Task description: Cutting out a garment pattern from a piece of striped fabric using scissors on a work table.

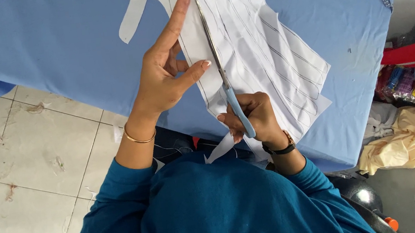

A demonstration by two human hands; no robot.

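Nearest, right hand wrapped tight through the light-blue handles of scissors, fingers closed in a firm grip, wristwatch on the wrist, blades running up along a drawn line on the white paper pattern. Just left of the blades, left hand pressing flat on the pattern strip, fingers spread open, holding nothing, index stretched toward the far end, gold bangle at the wrist. Beyond, pattern lying on the blue cloth-covered surface, a cut paper strip near the far edge, piled fabric off right.
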